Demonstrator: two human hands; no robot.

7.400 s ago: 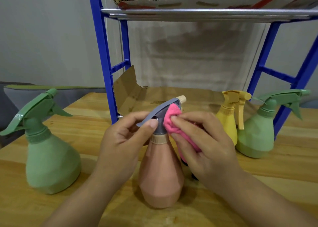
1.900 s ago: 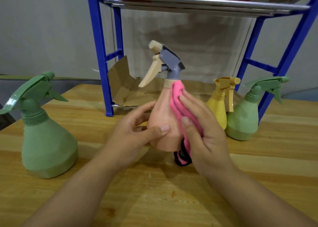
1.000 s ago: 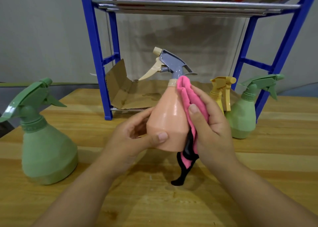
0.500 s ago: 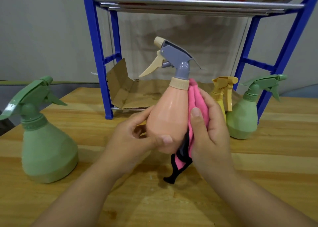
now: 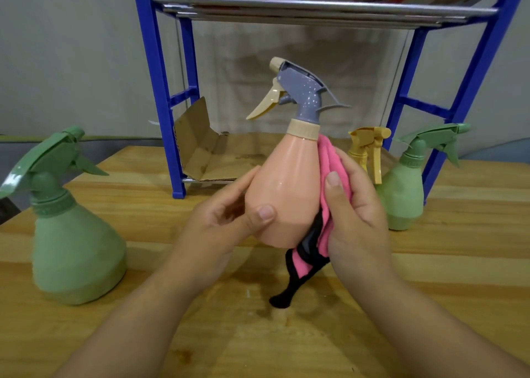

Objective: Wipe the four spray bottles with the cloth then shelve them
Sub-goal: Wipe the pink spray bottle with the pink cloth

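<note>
A peach spray bottle (image 5: 286, 188) with a grey head and cream trigger is held above the wooden table, tilted slightly. My left hand (image 5: 226, 222) grips its lower left side, thumb across the front. My right hand (image 5: 355, 214) presses a pink cloth (image 5: 332, 176) with a black edge against the bottle's right side; the cloth's tail hangs down to the table. A large green spray bottle (image 5: 71, 245) stands at the left. A yellow spray bottle (image 5: 368, 151) and a smaller green spray bottle (image 5: 404, 194) stand at the right, partly behind my right hand.
A blue shelf rack (image 5: 155, 85) with metal rails stands at the back of the wooden table (image 5: 459, 263). Flattened cardboard (image 5: 200, 148) lies on its lowest level, and more cardboard covers the upper shelf (image 5: 315, 7).
The bottle was lifted off the table. The cloth moved from the spray head down to the body's right side, and the bottle has been turned in my hands.
</note>
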